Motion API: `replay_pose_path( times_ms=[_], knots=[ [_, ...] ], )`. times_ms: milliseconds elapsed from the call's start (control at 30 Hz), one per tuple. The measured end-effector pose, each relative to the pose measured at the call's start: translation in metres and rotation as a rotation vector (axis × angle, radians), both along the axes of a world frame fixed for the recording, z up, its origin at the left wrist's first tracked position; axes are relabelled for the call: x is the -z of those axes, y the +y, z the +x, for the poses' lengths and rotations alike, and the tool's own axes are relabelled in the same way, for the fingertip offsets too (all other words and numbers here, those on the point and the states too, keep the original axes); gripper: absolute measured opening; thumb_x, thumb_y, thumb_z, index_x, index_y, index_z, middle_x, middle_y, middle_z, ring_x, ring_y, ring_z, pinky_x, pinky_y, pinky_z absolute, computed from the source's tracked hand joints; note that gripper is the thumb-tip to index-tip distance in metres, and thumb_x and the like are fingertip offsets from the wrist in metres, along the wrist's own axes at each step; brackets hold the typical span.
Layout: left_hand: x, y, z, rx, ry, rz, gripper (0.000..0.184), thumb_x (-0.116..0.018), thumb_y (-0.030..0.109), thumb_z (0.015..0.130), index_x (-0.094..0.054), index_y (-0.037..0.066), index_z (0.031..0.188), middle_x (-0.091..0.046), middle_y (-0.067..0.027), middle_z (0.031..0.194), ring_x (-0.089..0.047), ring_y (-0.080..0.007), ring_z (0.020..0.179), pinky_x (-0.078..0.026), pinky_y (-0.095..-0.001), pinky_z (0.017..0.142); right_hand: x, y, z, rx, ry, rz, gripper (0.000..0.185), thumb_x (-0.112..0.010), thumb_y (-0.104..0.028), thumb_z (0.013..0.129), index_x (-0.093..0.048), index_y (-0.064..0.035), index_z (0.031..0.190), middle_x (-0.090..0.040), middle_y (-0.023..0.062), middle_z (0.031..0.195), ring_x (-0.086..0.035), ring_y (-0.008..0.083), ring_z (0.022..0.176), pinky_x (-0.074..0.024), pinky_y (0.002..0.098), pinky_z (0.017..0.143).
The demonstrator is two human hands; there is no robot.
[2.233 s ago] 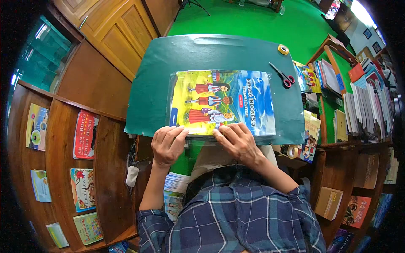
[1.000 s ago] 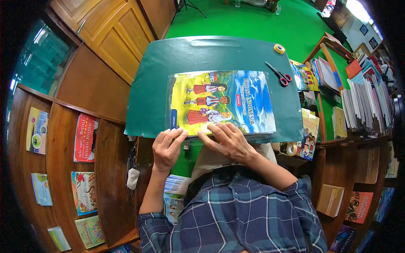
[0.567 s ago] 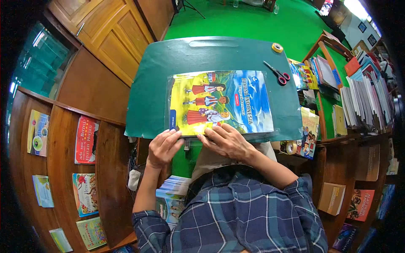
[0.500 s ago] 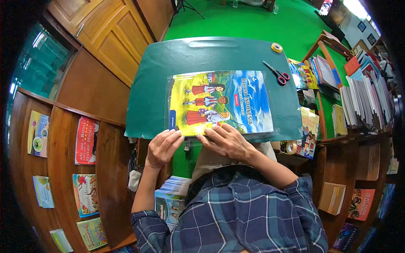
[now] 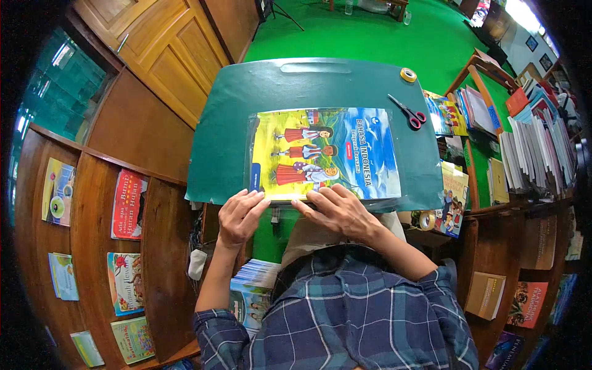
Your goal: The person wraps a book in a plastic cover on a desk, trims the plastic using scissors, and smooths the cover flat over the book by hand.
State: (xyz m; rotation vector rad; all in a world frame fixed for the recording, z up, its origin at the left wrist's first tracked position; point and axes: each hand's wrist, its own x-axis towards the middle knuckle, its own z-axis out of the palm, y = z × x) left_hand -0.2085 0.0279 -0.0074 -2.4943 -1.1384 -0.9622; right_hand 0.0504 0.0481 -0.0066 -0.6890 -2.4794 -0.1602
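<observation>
A textbook [image 5: 320, 154] titled "Bahasa Indonesia" lies sideways on the green tabletop, its spine or long edge towards me. Clear plastic [image 5: 251, 132] shows around its borders. My left hand [image 5: 239, 216] is at the near left corner, fingers pressed together on the edge. Along the same near edge, my right hand [image 5: 339, 213] has its fingers bent over the cover and its thumb side at the rim. What the fingertips pinch underneath is partly hidden. To the right of the book lie scissors [image 5: 414, 117] with dark and pink handles, and beyond them a roll of yellow tape [image 5: 407, 74].
The green-covered table [image 5: 228, 105] has rounded corners. Wooden shelves with books [image 5: 128, 203] stand at left. Piled books and papers [image 5: 530, 154] fill the right side, with another tape roll [image 5: 427, 219] below the table edge. A stack of books [image 5: 254, 287] sits beside my lap.
The view has shifted slightly. My right fingers have moved a little along the near edge and bent more; my left hand stays at the corner. The book keeps its place.
</observation>
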Motion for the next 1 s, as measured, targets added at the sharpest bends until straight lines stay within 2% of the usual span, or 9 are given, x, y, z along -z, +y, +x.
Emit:
replay_pose_path(
  times_ms=[200, 367, 700, 867, 1000],
  knots=[
    [-0.004, -0.003, 0.005, -0.023, -0.066, 0.003, 0.016, -0.070, 0.004, 0.074, -0.068, 0.011, 0.088, -0.068, -0.0015, 0.099, -0.065, -0.0170, 0.092, -0.052, -0.0349, 0.088, 0.010, -0.004, 0.003, 0.104, 0.060, 0.002, 0.041, -0.062, -0.012, 0.080, -0.056, -0.0093, 0.120, -0.054, 0.0074, 0.104, -0.052, 0.0181, 0.085, -0.0434, 0.0318, 0.074],
    [-0.007, -0.001, 0.004, 0.008, 0.012, 0.031, 0.015, -0.071, 0.005, 0.073, -0.068, 0.012, 0.086, -0.067, -0.0010, 0.101, -0.065, -0.0160, 0.092, -0.051, -0.0347, 0.088, 0.011, -0.006, 0.000, 0.202, 0.099, -0.069, 0.036, -0.062, -0.012, 0.080, -0.056, -0.0067, 0.115, -0.055, 0.0078, 0.101, -0.053, 0.0193, 0.083, -0.0428, 0.0324, 0.074],
    [0.002, -0.002, -0.001, 0.022, 0.017, -0.017, 0.017, -0.069, 0.005, 0.073, -0.068, 0.014, 0.087, -0.066, 0.0000, 0.105, -0.064, -0.0154, 0.091, -0.051, -0.0337, 0.087, 0.015, -0.006, -0.005, 0.213, 0.081, -0.023, 0.031, -0.061, -0.012, 0.080, -0.056, -0.0067, 0.110, -0.055, 0.0095, 0.102, -0.053, 0.0208, 0.080, -0.0419, 0.0331, 0.069],
    [-0.001, -0.003, 0.004, 0.006, 0.053, 0.046, 0.018, -0.069, 0.006, 0.074, -0.069, 0.013, 0.090, -0.066, 0.0000, 0.106, -0.064, -0.0154, 0.090, -0.051, -0.0333, 0.087, 0.009, -0.002, -0.001, 0.131, 0.099, 0.019, 0.032, -0.062, -0.013, 0.079, -0.056, -0.0085, 0.111, -0.055, 0.0099, 0.104, -0.052, 0.0203, 0.079, -0.0422, 0.0331, 0.069],
    [-0.004, -0.002, 0.005, -0.019, 0.092, 0.060, 0.018, -0.068, 0.007, 0.074, -0.070, 0.012, 0.092, -0.066, -0.0001, 0.106, -0.064, -0.0155, 0.090, -0.051, -0.0334, 0.086, 0.004, 0.001, 0.005, 0.055, -0.014, 0.036, 0.034, -0.062, -0.013, 0.079, -0.055, -0.0099, 0.112, -0.054, 0.0099, 0.106, -0.052, 0.0200, 0.080, -0.0426, 0.0326, 0.071]
  ],
)
